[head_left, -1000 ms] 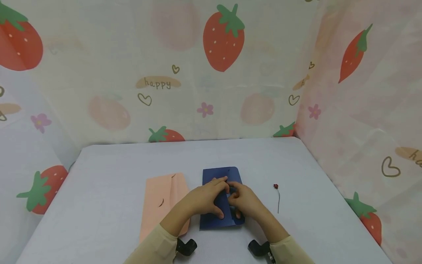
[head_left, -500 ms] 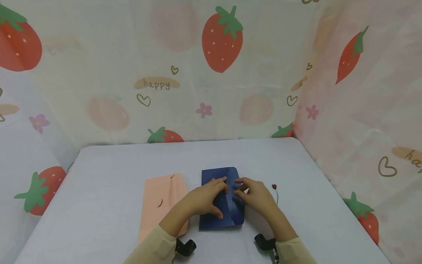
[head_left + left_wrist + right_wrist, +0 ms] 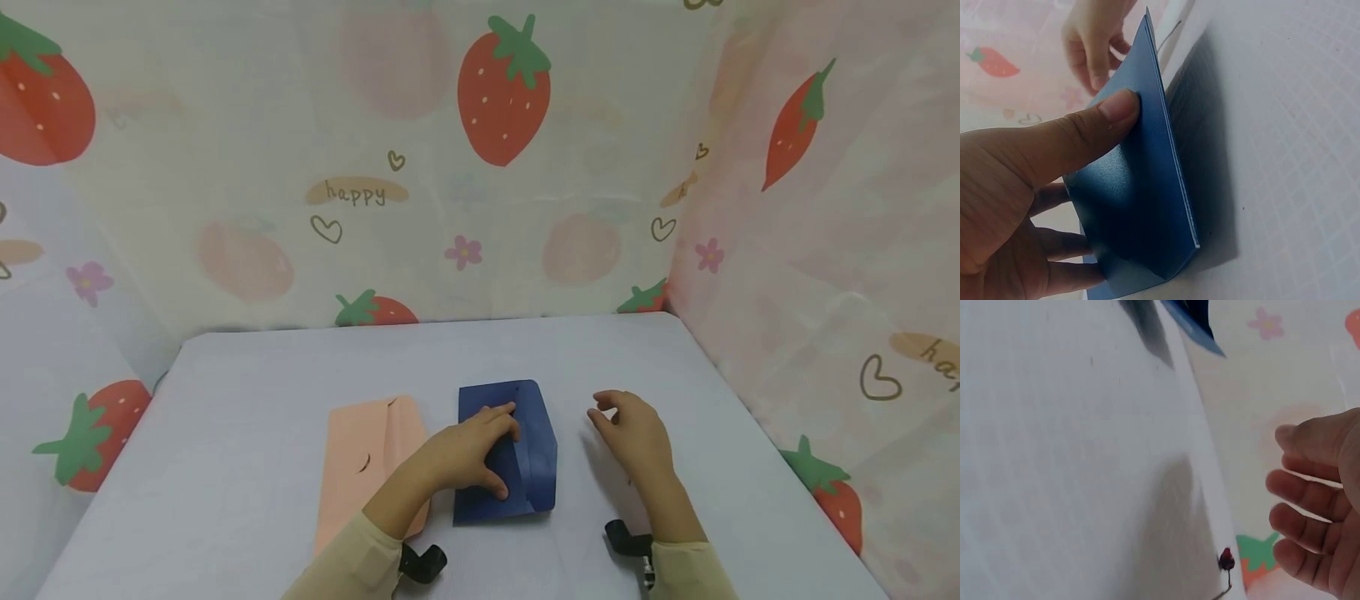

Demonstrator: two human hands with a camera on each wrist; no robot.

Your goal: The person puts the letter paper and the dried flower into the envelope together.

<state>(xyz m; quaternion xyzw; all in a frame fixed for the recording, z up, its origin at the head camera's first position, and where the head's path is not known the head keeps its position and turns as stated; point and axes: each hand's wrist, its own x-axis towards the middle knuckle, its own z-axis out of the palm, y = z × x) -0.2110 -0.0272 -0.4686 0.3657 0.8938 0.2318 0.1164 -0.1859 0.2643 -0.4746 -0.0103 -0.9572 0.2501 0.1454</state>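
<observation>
A dark blue envelope [image 3: 540, 450] lies in the middle of the table, its flap unfolded to the right. My left hand [image 3: 471, 454] holds it, with the thumb on its face and the fingers reaching past an edge in the left wrist view, their tips hidden. To the right of the envelope, my right hand [image 3: 637, 429] hovers above the table, fingers loosely bent around nothing. Below it in the right wrist view lies a small dark red rose [image 3: 1227, 559] on a thin stem; in the head view the hand and arm mostly cover it.
On the left, partly under the left forearm, lies a peach envelope [image 3: 356, 442] with dark curved marks. The white table [image 3: 255, 392] is backed by strawberry-printed cloth [image 3: 480, 200]. Each wrist carries a black camera [image 3: 423, 564].
My right hand has left the blue envelope's flap and moved right, over the rose. The flap now lies more fully spread. My left hand stays in place.
</observation>
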